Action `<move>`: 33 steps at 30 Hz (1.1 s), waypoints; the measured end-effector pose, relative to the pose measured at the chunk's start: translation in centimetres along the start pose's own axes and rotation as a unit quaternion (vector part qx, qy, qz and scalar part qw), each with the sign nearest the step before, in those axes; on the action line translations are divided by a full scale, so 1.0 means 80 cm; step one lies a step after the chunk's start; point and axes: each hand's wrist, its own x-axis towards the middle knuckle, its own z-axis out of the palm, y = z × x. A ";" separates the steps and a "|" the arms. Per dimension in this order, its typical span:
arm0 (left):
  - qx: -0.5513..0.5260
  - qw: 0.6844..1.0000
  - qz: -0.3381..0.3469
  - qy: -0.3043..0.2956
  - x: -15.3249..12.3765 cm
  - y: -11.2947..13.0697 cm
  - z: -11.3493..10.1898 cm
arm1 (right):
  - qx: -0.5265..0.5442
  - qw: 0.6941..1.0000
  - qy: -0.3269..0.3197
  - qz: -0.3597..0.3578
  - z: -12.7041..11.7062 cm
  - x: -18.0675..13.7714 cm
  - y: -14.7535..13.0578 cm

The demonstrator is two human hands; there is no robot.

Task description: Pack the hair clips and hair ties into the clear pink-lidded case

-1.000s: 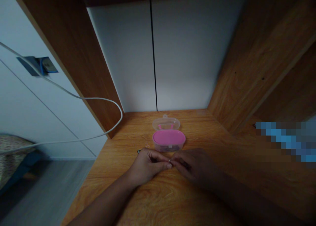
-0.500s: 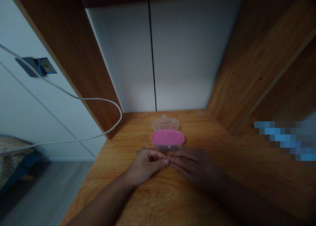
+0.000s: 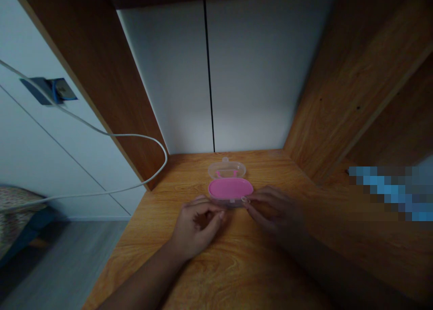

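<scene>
A small oval plastic box stands near the back of the warm-toned wood-grain desk, its two halves lying side by side. The clear, colourless half lies toward the back wall and has two small pink tabs inside it. The front half is covered by a flat, opaque pink oval with a translucent rim, so what lies inside it, if anything, cannot be told. No contents show in the clear half.

The left hand rests in front of the box and a little to its left, its fingers curled inward. Its grip is drawn together, but the fingers hide whether anything small is pinched there. The right hand is at the box's front right edge, with its grip apart and its fingers stretched out. Its fingertips are at the rim, touching it or just beside it. Nothing shows held in that hand.

A white cable curves from a blue-edged wall socket past the left side of the desk. A patterned bed and a grey floor lie to the lower left, and a blurred patch covers part of the right side.
</scene>
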 end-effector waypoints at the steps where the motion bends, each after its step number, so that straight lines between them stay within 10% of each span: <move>1: 0.043 0.998 0.040 0.028 0.001 -0.001 -0.001 | -0.006 1.000 0.010 0.025 0.000 0.001 0.002; 7: 0.209 0.975 0.056 0.049 0.005 -0.026 0.000 | -0.019 0.989 0.038 0.143 0.007 0.002 0.017; 33: 0.115 0.992 0.049 -0.025 0.004 -0.032 0.004 | 0.042 0.967 0.005 0.253 0.010 -0.001 0.034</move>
